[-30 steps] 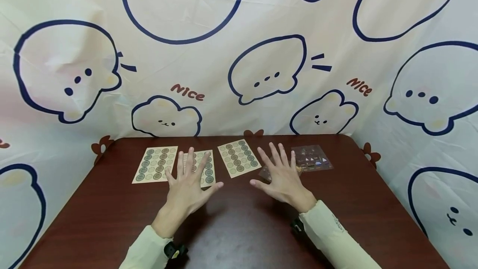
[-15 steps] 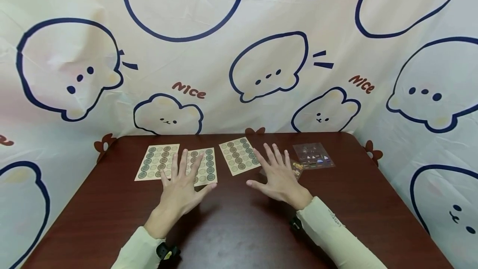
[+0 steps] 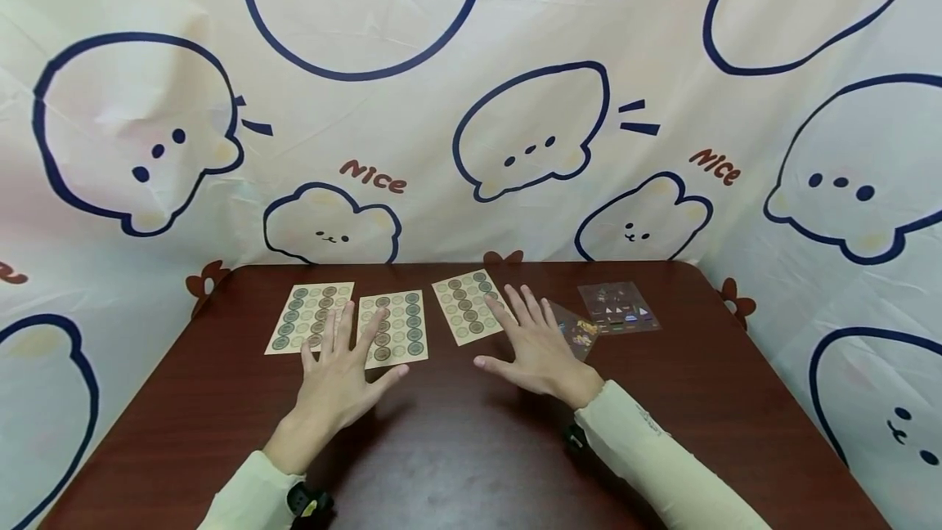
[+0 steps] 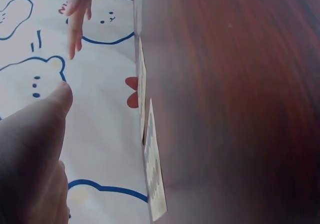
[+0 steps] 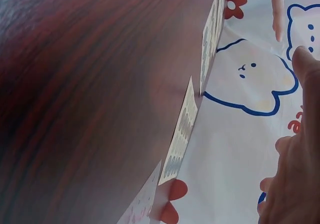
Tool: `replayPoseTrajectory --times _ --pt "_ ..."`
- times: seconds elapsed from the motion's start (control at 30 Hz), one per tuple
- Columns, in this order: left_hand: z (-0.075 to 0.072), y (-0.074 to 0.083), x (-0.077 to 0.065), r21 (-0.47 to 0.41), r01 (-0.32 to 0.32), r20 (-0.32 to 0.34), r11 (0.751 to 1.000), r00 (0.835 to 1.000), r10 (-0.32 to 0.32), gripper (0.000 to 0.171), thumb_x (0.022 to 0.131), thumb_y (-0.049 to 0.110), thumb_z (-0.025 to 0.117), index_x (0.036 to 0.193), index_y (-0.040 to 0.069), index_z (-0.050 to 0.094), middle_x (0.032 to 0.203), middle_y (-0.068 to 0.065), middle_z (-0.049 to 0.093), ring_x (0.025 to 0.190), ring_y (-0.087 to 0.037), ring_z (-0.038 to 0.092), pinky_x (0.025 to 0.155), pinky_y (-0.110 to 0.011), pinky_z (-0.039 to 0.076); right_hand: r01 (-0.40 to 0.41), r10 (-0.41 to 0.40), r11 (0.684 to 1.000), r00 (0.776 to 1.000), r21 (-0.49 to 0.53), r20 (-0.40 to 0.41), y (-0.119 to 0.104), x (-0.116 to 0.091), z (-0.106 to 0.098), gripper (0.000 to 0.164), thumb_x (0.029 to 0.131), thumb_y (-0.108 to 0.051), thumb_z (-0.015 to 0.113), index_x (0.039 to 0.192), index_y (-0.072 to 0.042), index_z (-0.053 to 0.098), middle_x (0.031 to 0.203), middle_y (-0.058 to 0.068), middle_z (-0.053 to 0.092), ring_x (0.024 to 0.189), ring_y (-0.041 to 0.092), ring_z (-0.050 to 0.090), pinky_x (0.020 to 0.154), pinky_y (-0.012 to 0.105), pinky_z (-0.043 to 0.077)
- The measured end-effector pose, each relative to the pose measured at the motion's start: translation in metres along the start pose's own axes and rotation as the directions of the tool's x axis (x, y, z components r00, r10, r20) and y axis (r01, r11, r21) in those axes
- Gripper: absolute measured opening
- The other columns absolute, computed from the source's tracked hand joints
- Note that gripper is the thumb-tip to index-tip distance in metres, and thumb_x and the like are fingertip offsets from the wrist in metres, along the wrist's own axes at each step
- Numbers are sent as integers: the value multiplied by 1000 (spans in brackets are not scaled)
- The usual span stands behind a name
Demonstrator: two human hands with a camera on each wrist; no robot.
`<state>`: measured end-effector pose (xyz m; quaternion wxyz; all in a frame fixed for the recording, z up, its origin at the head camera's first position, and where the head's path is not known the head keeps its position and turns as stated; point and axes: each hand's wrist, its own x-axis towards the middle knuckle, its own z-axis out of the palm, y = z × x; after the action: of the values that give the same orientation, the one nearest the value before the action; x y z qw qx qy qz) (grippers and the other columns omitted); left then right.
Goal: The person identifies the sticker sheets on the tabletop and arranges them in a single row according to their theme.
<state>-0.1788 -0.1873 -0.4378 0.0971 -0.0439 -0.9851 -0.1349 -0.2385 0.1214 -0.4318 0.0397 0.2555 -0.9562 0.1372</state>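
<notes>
My left hand (image 3: 334, 387) hovers above the table with its fingers spread, holding nothing. Beyond its fingertips lie a left cream sheet of round stickers (image 3: 294, 325) and a middle one (image 3: 405, 334); the fingers hide parts of both. My right hand (image 3: 540, 354), spread likewise and holding nothing, is over the table near a third sticker sheet (image 3: 459, 313). Partly hidden behind it is a clear sheet with small gold and coloured designs (image 3: 581, 332). In the left wrist view the left thumb (image 4: 60, 102) stretches out; in the right wrist view the right hand (image 5: 300, 159) fills the right edge.
Farther right, a second clear sheet with small coloured shapes (image 3: 618, 307) lies near the back edge of the dark brown wooden table (image 3: 456, 448). A printed cloth backdrop (image 3: 412, 121) hangs behind the table and along its sides.
Both hands have drifted left and slightly apart, the left one also a little toward me. More of the middle sticker sheet and the gold-patterned clear sheet shows. The sheets stay put.
</notes>
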Motion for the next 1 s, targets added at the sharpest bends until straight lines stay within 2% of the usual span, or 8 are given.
replayPoseTrajectory --times 0.3,0.53,0.77,1.0 --pt "-3 -10 0 -4 -6 -2 1000 1000 6 92 89 74 54 163 35 15 170 -18 8 155 -48 7 109 -81 18 6 -6 1000 999 13 42 -4 7 5 95 89 -77 49 164 -32 10 171 12 9 159 35 2 124 64 10" --pt "-3 -19 -2 5 -25 -25 1000 999 25 93 89 73 55 163 31 17 169 -18 12 154 -48 10 110 -76 22 -10 6 999 996 46 88 -10 11 10 94 90 -77 48 164 -35 7 172 10 7 160 33 1 124 62 10" --pt "-4 -28 -2 13 -24 -34 1000 999 25 92 90 70 56 162 26 21 165 -26 19 152 -50 15 112 -75 24 4 -10 998 995 65 104 -18 15 15 93 90 -77 48 164 -32 13 171 12 12 159 37 7 122 65 15" --pt "-4 -41 -3 -3 -29 -64 1000 998 29 90 91 65 58 162 21 24 162 -27 23 150 -52 18 112 -73 25 31 -39 996 994 82 103 -25 22 18 91 91 -73 52 163 -27 21 170 14 18 156 42 15 122 64 19"
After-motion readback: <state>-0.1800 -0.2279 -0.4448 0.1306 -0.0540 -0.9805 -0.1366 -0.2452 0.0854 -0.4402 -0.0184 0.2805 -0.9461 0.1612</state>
